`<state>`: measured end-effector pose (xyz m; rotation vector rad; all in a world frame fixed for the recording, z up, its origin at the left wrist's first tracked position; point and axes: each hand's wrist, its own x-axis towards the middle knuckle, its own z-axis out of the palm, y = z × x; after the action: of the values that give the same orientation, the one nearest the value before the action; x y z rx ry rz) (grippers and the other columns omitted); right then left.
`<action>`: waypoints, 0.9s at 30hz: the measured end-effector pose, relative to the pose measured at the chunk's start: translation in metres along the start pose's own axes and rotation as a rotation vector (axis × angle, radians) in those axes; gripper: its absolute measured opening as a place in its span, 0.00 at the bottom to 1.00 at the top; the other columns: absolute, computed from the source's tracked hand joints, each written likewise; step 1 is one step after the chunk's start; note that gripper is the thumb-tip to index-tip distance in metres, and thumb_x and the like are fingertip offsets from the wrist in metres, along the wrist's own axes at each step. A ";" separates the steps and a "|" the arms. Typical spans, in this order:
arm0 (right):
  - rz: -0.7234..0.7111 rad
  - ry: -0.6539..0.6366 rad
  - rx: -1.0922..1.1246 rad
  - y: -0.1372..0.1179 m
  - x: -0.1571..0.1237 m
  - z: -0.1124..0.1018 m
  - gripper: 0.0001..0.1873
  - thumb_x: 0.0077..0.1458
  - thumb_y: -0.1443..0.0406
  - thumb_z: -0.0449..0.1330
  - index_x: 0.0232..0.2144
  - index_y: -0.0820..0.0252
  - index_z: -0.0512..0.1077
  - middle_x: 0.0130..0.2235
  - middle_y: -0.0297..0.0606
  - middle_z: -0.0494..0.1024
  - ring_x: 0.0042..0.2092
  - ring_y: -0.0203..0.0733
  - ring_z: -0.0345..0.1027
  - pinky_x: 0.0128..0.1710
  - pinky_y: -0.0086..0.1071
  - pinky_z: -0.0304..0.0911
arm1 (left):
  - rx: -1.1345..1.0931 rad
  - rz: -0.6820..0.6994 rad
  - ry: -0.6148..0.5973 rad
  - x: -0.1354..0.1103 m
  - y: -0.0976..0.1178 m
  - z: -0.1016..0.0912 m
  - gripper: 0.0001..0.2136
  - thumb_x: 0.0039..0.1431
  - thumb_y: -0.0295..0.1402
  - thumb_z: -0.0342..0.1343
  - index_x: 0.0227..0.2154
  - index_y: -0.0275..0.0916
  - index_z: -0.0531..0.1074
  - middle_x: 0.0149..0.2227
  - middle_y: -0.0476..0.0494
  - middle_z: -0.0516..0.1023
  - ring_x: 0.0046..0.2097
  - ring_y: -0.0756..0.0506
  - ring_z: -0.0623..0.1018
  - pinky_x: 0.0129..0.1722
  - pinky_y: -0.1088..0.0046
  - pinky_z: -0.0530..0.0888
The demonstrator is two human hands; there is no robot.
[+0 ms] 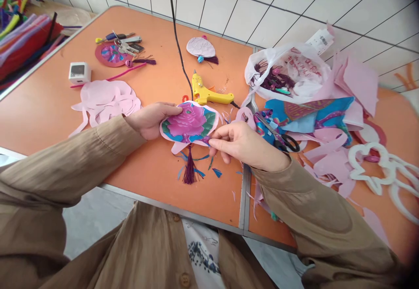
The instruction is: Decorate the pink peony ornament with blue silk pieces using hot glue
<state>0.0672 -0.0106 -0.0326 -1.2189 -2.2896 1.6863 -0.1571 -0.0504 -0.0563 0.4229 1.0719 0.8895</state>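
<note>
A flower-print fabric piece [186, 123] with a pale pink border is held above the table between both my hands. My left hand [152, 118] grips its left edge, thumb on top of the print. The fingertips of my right hand [234, 142] pinch its lower right edge. Below the piece a purple tassel [189, 169] hangs down or lies on the table; I cannot tell which. Just behind it lies a yellow glue gun [211, 94] on its side. Small blue fabric scraps [216, 173] are scattered under and beside the tassel.
Black-handled scissors [278, 136] lie on blue fabric at the right, near a white plastic bag [288, 73] of tassels. Pink cut-outs [108, 101] are piled at left. Behind them are keys [126, 46] and a white cube [79, 73]. A black cable [174, 22] crosses the table's back.
</note>
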 end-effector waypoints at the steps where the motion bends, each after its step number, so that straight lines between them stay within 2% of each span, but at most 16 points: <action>1: -0.009 0.015 -0.046 0.000 -0.001 -0.002 0.12 0.53 0.68 0.61 0.18 0.60 0.72 0.15 0.31 0.72 0.15 0.30 0.63 0.18 0.27 0.57 | 0.000 0.005 0.011 0.000 0.000 0.000 0.08 0.64 0.29 0.54 0.32 0.34 0.77 0.31 0.40 0.82 0.34 0.44 0.80 0.39 0.69 0.78; 3: -0.041 0.055 -0.139 -0.001 -0.005 -0.006 0.14 0.53 0.69 0.61 0.16 0.58 0.72 0.12 0.28 0.68 0.14 0.31 0.62 0.17 0.27 0.56 | 0.007 -0.001 0.059 -0.002 0.001 0.004 0.09 0.65 0.28 0.54 0.31 0.33 0.76 0.31 0.41 0.81 0.33 0.46 0.80 0.38 0.70 0.77; 6: -0.104 0.081 -0.222 -0.001 -0.012 -0.013 0.13 0.52 0.68 0.63 0.16 0.57 0.72 0.13 0.28 0.68 0.15 0.31 0.61 0.17 0.28 0.54 | 0.026 -0.004 0.172 -0.007 0.003 0.014 0.12 0.67 0.27 0.51 0.29 0.32 0.75 0.28 0.42 0.80 0.30 0.49 0.78 0.34 0.73 0.76; 10: -0.168 -0.079 -0.185 -0.004 -0.019 -0.015 0.10 0.52 0.65 0.62 0.20 0.56 0.75 0.17 0.29 0.69 0.18 0.31 0.60 0.18 0.29 0.50 | 0.039 0.041 0.251 -0.011 0.005 0.024 0.13 0.68 0.25 0.50 0.28 0.31 0.75 0.26 0.44 0.80 0.28 0.50 0.77 0.32 0.75 0.75; 14: -0.289 -0.131 -0.284 -0.006 -0.018 -0.009 0.09 0.53 0.70 0.59 0.23 0.57 0.76 0.21 0.29 0.71 0.22 0.31 0.59 0.24 0.30 0.52 | 0.011 0.084 0.104 -0.007 0.000 0.018 0.11 0.65 0.22 0.53 0.28 0.31 0.76 0.26 0.44 0.80 0.29 0.51 0.78 0.34 0.75 0.75; 18: -0.322 -0.070 -0.367 -0.004 -0.016 -0.005 0.09 0.56 0.70 0.58 0.25 0.58 0.75 0.25 0.31 0.75 0.27 0.34 0.64 0.29 0.31 0.56 | 0.030 0.144 -0.078 -0.004 -0.006 0.006 0.02 0.55 0.21 0.62 0.31 0.30 0.79 0.31 0.41 0.83 0.33 0.49 0.80 0.40 0.74 0.77; 19: -0.333 -0.043 -0.398 -0.004 -0.016 -0.004 0.09 0.57 0.70 0.58 0.26 0.58 0.74 0.27 0.32 0.76 0.29 0.36 0.65 0.31 0.32 0.57 | 0.052 0.151 -0.101 -0.004 -0.008 0.004 0.03 0.53 0.23 0.65 0.31 0.30 0.79 0.31 0.40 0.83 0.33 0.48 0.80 0.40 0.74 0.77; 22: -0.409 0.014 -0.513 -0.003 -0.017 -0.001 0.09 0.60 0.72 0.56 0.28 0.59 0.73 0.31 0.36 0.77 0.34 0.39 0.68 0.35 0.34 0.59 | 0.121 0.154 -0.093 -0.009 -0.010 0.002 0.09 0.50 0.26 0.69 0.34 0.30 0.79 0.32 0.40 0.83 0.32 0.48 0.80 0.38 0.72 0.78; 27: -0.490 -0.019 -0.592 0.000 -0.013 0.011 0.10 0.64 0.72 0.53 0.32 0.60 0.72 0.34 0.37 0.76 0.36 0.40 0.70 0.37 0.34 0.60 | 0.183 0.151 -0.043 -0.018 -0.012 0.009 0.23 0.48 0.27 0.71 0.49 0.33 0.77 0.39 0.39 0.83 0.35 0.46 0.82 0.36 0.69 0.81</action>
<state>0.0714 -0.0276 -0.0323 -0.5863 -2.8875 0.8910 -0.1475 -0.0710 -0.0502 0.6802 1.0960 0.9141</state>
